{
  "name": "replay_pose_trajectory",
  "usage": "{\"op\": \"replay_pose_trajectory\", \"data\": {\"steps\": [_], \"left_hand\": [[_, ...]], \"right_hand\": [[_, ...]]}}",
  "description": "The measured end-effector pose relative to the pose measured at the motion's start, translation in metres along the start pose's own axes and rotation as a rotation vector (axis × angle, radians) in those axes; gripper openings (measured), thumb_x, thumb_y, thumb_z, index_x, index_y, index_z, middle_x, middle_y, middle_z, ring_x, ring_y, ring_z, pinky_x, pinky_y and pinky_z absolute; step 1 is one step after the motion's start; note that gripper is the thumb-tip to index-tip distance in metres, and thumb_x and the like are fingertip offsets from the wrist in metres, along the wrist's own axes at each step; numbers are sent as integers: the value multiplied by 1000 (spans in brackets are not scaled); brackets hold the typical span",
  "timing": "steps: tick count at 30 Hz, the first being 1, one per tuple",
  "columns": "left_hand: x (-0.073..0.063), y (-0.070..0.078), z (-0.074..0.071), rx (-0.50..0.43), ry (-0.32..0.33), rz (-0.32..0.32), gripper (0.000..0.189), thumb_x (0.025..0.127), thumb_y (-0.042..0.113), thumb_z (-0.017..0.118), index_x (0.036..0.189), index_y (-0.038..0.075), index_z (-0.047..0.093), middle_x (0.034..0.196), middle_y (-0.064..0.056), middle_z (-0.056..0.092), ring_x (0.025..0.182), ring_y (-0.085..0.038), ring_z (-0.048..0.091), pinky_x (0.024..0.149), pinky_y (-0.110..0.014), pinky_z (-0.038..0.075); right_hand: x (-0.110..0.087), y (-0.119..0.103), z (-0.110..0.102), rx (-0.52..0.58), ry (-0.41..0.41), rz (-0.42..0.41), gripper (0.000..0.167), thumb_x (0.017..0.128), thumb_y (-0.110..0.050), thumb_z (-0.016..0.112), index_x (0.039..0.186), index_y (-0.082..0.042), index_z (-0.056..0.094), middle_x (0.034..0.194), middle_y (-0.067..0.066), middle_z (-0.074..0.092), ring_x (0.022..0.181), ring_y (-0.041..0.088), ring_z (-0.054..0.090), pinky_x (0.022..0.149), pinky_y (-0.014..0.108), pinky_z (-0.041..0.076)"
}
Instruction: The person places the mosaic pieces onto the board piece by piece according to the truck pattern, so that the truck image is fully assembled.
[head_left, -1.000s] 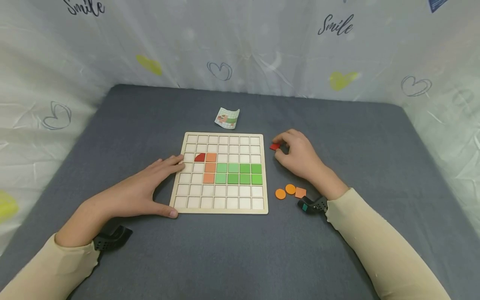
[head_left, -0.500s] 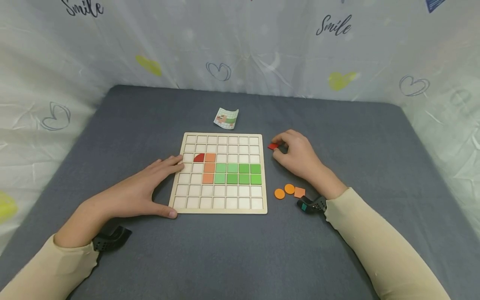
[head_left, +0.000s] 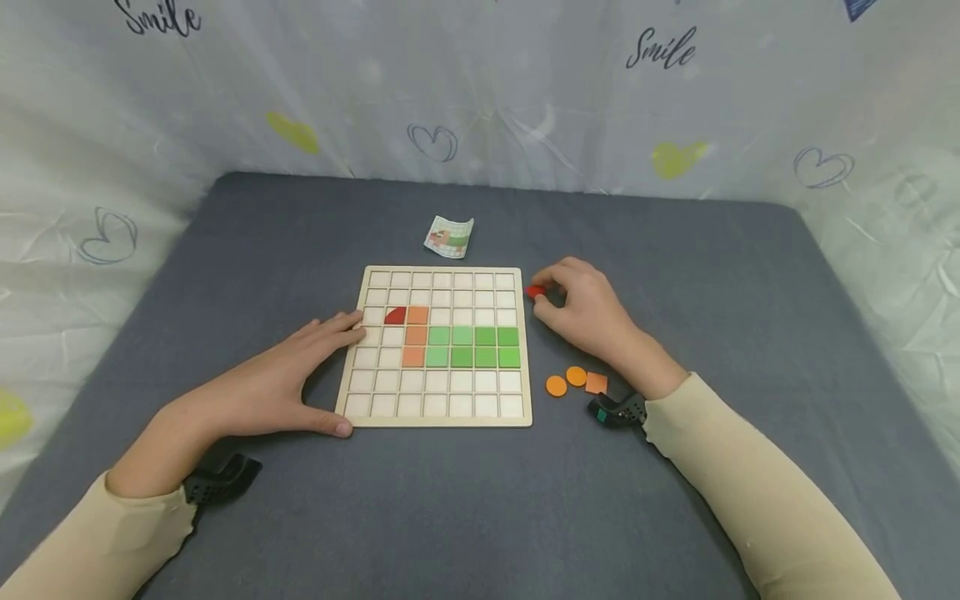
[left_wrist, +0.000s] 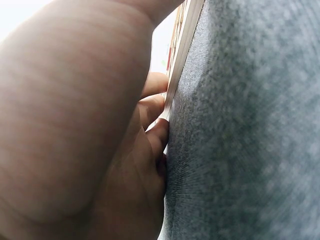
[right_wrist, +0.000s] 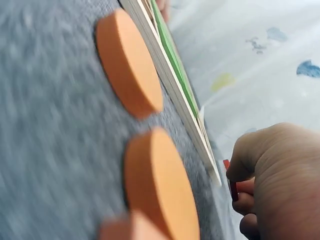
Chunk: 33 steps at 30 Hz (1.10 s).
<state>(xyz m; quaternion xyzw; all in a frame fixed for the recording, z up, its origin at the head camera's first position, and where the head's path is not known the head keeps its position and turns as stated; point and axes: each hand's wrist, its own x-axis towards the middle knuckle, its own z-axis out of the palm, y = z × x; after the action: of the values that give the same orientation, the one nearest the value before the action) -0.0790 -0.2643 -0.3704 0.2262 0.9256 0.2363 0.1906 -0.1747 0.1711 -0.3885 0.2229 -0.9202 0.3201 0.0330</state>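
A pale wooden grid board (head_left: 435, 422) lies on the table. In it sit a dark red quarter-round tile (head_left: 396, 317), a column of orange square tiles (head_left: 416, 336) and two rows of green square tiles (head_left: 474, 347). Along the board's left edge rests my left hand (head_left: 277, 383), fingers spread, thumb at the near corner. Just past the right edge, my right hand (head_left: 588, 304) pinches a small red tile (head_left: 535, 292) between thumb and fingers. The right wrist view shows this red tile (right_wrist: 233, 187) thin and edge-on, partly covered by the fingertips.
Two orange round tiles (head_left: 556, 386) and an orange square tile (head_left: 596, 382) lie right of the board, close to my right wrist. Beyond the board's far edge is a small curled picture card (head_left: 449, 237). A printed curtain (head_left: 480, 100) hangs behind the table (head_left: 450, 508).
My right hand has shifted slightly left with the red tile, bringing it closer to the board's right edge. The left hand stays at the board, and the head view has drifted a little.
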Motion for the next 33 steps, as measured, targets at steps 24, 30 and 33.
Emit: {"op": "replay_pose_trajectory", "data": {"steps": [24, 30, 33], "left_hand": [[0, 0, -2, -13, -3, 7, 128, 74, 83, 83, 175, 31, 25, 183, 3, 7, 167, -45, 3, 127, -73, 18], [0, 1, -2, -18, -5, 7, 127, 75, 82, 84, 175, 30, 26, 183, 3, 8, 167, -46, 3, 127, -73, 18], [-1, 1, -3, -23, -7, 9, 127, 75, 81, 84, 175, 29, 26, 183, 3, 8, 166, -47, 4, 127, -74, 18]], "right_hand": [[7, -77, 34, 50, -116, -261, 22, 98, -13, 70, 118, -10, 80, 112, 0, 70, 103, 21, 62, 89, 36, 53], [9, -96, 51, 27, -159, -296, 21, 99, -15, 71, 118, -12, 81, 111, -5, 68, 106, 15, 60, 92, 31, 52], [12, -106, 59, 32, -168, -328, 21, 99, -16, 70, 117, -13, 81, 108, -6, 66, 103, 14, 59, 91, 28, 50]]}}
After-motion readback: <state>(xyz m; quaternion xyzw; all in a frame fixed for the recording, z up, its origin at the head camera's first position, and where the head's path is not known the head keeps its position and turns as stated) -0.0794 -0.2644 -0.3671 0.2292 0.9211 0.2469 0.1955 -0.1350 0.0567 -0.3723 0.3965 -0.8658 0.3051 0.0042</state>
